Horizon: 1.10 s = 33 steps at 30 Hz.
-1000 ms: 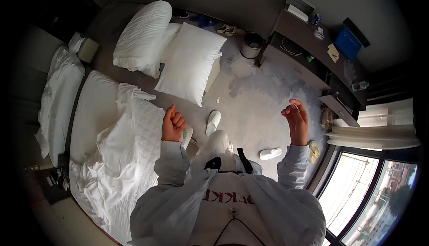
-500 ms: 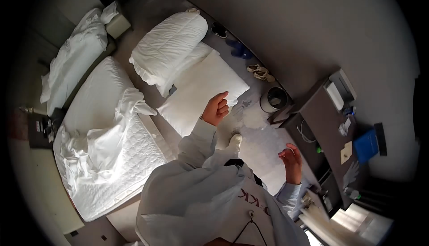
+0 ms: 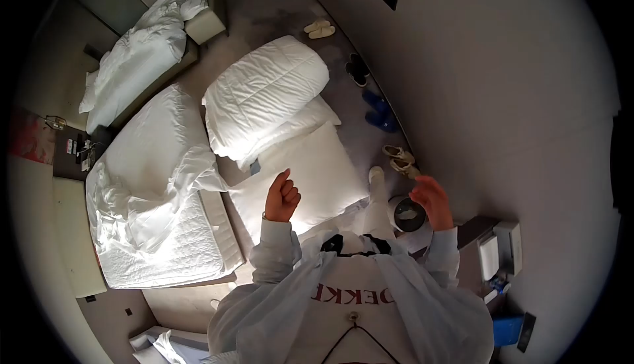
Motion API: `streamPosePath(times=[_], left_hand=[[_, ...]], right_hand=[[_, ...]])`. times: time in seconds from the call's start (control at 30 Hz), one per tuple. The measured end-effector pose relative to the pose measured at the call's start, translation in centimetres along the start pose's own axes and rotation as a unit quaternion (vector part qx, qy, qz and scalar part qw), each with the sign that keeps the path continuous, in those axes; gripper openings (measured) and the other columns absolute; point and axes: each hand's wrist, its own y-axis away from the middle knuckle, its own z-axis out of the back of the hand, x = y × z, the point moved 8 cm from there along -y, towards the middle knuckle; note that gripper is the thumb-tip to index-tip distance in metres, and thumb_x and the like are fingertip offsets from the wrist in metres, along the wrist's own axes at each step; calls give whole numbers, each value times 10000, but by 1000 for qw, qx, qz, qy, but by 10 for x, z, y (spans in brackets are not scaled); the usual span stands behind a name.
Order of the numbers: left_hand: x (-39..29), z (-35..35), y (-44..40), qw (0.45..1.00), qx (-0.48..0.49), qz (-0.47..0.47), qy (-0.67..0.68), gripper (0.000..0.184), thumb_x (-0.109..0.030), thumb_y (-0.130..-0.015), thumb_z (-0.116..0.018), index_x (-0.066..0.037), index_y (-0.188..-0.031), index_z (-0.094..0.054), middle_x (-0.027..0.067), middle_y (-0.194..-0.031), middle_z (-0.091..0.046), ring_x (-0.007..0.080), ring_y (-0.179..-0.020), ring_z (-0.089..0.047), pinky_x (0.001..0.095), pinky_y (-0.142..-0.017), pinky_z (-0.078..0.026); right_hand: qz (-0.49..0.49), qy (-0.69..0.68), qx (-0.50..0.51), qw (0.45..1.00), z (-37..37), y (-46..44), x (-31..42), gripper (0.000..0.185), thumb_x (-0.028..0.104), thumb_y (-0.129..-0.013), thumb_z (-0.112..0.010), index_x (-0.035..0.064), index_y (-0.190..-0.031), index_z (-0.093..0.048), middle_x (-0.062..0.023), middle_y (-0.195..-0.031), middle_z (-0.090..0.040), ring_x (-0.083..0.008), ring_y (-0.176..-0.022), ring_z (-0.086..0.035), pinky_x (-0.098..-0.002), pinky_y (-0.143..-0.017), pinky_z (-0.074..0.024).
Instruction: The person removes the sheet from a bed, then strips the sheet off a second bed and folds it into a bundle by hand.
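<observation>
My left hand is curled into a fist with the thumb up, and nothing shows in it. It is held in the air in front of a white pillow on the floor. My right hand is raised, its fingers loosely bent and apart, holding nothing that I can see. From this angle it overlaps the edge of a round bin. A bundled white duvet lies behind the pillow. One of my feet steps forward in a pale shoe, between the pillow and the bin.
At left, a bed has a quilted mattress and a rumpled sheet; a second bed stands beyond. Along the wall lie beige shoes, blue slippers, black shoes and pale slippers. A desk stands at right.
My body has moved forward, so the bin and desk now sit closer beside me and lower in view. The left hand stays fisted; the right hand has risen. Pale slippers have come into view.
</observation>
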Motion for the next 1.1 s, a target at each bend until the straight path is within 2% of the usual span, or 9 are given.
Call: streamPosePath(times=[0.17,0.23,0.33,0.47,0.57,0.63,0.73,0.97,1.1], left_hand=[[3,-60,-108,996,-33,-46,73,336,-198,-900,-457,-179,-592,-325,-59,-455,-148,68,-363,-126,241,-346,-138],[-17,-107,-141,995,-61,-62,42,366,-196,-899,-458,-184,-569,-301,-59,-446,-140,69,-361,-124,240,-345,-134],[-41,-135,-175,988,-101,-96,63,378,-195,-903,-453,-182,-561,-293,-60,-443,-132,69,-359,-125,239,-344,-132],[-73,-144,-211,979,-101,-152,93,378,-189,-908,-442,-167,-560,-297,-52,-453,-147,73,-367,-147,243,-359,-159],[-104,-137,-236,961,-105,-208,149,266,-183,-926,-408,-154,-664,-375,-50,-470,-167,72,-370,-154,242,-354,-163],[-135,-144,-253,951,-143,-242,129,309,-183,-921,-420,-158,-621,-347,-50,-463,-161,71,-369,-152,244,-354,-158],[-182,-150,-311,941,-143,-263,155,337,-198,-917,-428,-164,-595,-334,-49,-454,-150,74,-359,-151,243,-338,-156],[-297,-199,-540,946,-70,-251,194,215,-170,-911,-424,-153,-697,-417,-42,-467,-180,76,-368,-164,233,-340,-172],[-373,-269,-602,954,-65,-233,175,209,-169,-891,-464,-151,-688,-415,-54,-466,-194,69,-379,-182,233,-360,-175]], right_hand=[[22,37,28,999,22,-175,104,274,147,-828,-500,28,-1074,-521,-35,-855,-574,-134,-805,-572,-264,-787,-461],[97,42,69,992,9,-236,159,278,171,-841,-512,48,-1089,-507,-34,-878,-549,-133,-833,-563,-276,-792,-463],[50,72,128,988,-23,-308,209,260,148,-848,-506,47,-1088,-501,-37,-891,-555,-135,-829,-564,-287,-785,-472],[44,75,202,975,-73,-386,228,258,121,-839,-510,23,-1078,-504,-62,-867,-574,-151,-815,-578,-269,-784,-467],[-87,80,249,961,-104,-431,195,261,133,-841,-533,25,-1077,-503,-60,-858,-579,-150,-807,-578,-266,-774,-465],[-147,119,280,941,-135,-459,186,253,148,-847,-546,30,-1067,-508,-53,-845,-580,-141,-801,-576,-263,-771,-460],[-128,146,338,921,-168,-521,203,245,166,-853,-546,41,-1061,-513,-46,-844,-580,-132,-804,-571,-260,-778,-455],[-111,199,211,951,-189,-726,265,217,132,-851,-537,48,-1049,-519,-48,-884,-572,-135,-813,-565,-274,-781,-460],[-102,170,193,961,-238,-812,308,235,74,-832,-525,37,-1064,-512,-62,-899,-565,-151,-829,-563,-285,-785,-467]])
